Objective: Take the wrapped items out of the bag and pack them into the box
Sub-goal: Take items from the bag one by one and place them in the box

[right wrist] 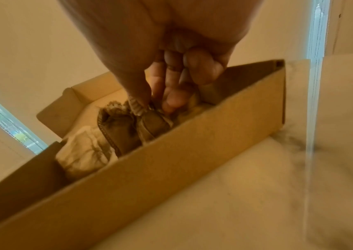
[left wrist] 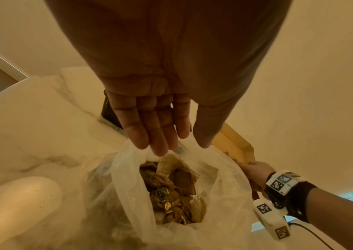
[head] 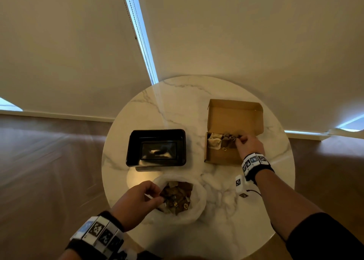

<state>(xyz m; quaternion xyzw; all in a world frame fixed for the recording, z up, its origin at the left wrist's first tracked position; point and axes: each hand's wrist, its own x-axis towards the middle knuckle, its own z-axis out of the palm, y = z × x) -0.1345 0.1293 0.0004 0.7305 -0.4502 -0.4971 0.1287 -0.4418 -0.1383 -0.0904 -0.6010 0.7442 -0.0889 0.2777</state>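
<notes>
A soft, light wrapped item (right wrist: 149, 123) is pinched at its gathered top inside the box (head: 220, 157) by the right hand (head: 249, 144), while the left hand (left wrist: 154, 128), fingers apparently straight, is held at the bag (left wrist: 224, 177).

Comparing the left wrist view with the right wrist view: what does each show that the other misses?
Left wrist only: the left hand, fingers straight, over the open plastic bag of wrapped items. Right wrist only: the right hand pinching a brown wrapped item beside a pale one. Both: the cardboard box and marble table.
</notes>
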